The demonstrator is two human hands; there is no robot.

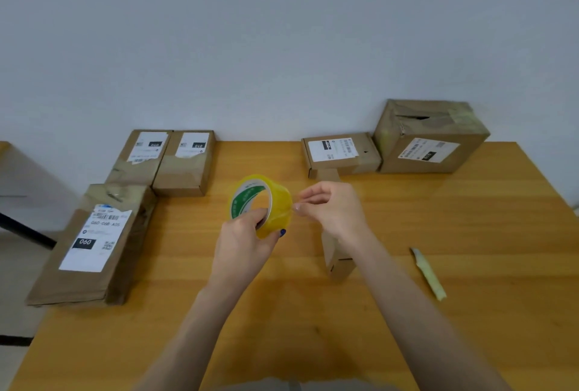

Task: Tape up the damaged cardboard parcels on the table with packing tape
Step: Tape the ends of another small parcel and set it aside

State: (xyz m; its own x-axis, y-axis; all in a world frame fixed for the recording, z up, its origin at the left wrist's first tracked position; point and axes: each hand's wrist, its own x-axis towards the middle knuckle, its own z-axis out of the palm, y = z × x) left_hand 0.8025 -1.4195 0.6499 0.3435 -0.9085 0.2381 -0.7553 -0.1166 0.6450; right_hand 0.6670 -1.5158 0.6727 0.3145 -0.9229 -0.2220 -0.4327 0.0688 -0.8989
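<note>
Head view, watched from my remote seat: at far left a labelled parcel [91, 243] lies flat on the table [470, 218] edge, with two smaller parcels [185, 168] side by side behind it. Mid-frame, above the tabletop, the left hand [244, 243] grips the yellow tape roll [275, 202], its fingers curled through the core and round the outside. The right hand [332, 208] pinches thumb and forefinger together at the roll's right rim. A narrow box [340, 262] lies under that wrist. Further right, a flat parcel [341, 152] touches a big torn box [429, 136].
</note>
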